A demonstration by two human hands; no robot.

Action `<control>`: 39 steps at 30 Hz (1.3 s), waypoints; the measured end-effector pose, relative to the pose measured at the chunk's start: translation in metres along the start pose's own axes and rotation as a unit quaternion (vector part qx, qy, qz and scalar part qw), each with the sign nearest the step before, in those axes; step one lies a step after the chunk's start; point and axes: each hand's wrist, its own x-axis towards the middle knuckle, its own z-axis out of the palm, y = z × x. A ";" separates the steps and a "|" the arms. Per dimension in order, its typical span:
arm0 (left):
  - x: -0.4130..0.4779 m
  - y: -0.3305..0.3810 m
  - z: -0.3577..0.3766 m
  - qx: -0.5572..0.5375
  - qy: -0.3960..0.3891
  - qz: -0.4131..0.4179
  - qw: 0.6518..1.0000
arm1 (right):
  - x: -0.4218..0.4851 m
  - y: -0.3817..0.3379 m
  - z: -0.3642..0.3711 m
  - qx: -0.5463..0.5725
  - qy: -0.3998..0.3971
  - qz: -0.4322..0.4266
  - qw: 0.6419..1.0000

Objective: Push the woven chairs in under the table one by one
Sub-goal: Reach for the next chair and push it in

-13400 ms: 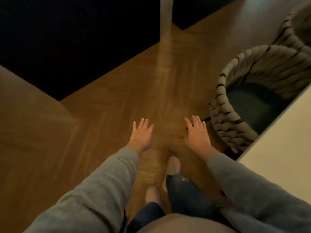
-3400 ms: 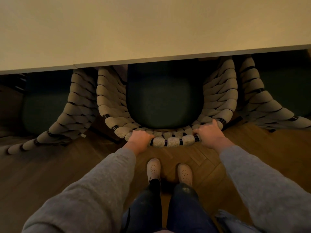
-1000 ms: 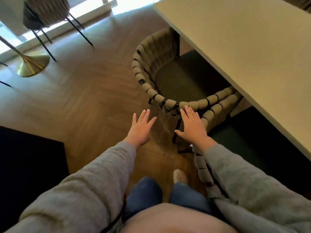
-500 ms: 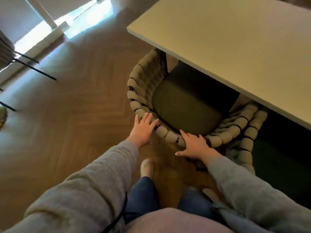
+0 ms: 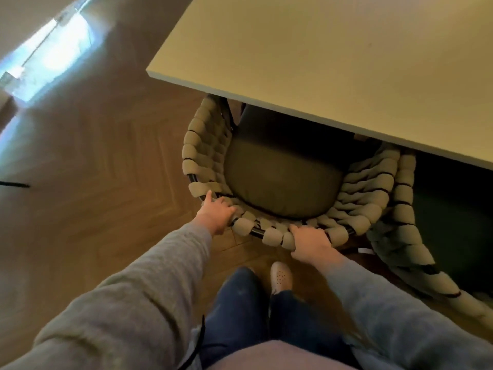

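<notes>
Your left hand (image 5: 217,212) and right hand (image 5: 310,243), flat a moment ago, now grip the chair (image 5: 202,145) rim; shove it under the table (image 5: 333,62) next.

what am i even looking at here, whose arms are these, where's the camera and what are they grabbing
There is no machine here. A person wears one wide-angle camera on the head, and it looks down at their own arms in grey sleeves. The left hand and the right hand both grip the back rim of a woven chair with a dark cushion. The chair stands on the wooden floor, its seat partly under the pale table. A second chair stands beside it on the right.
</notes>
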 end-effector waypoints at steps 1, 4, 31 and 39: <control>0.004 -0.004 0.001 0.011 0.003 0.012 1.000 | 0.001 -0.001 0.002 0.000 0.005 0.009 1.000; 0.016 -0.017 0.005 0.018 0.014 0.056 0.998 | 0.000 -0.005 0.006 -0.006 0.016 0.034 0.999; -0.031 -0.028 0.082 0.022 0.064 0.108 0.992 | -0.041 -0.059 0.052 -0.014 0.033 0.042 0.998; -0.031 -0.046 0.088 -0.006 0.061 0.102 0.993 | -0.033 -0.068 0.038 -0.041 0.033 0.008 0.999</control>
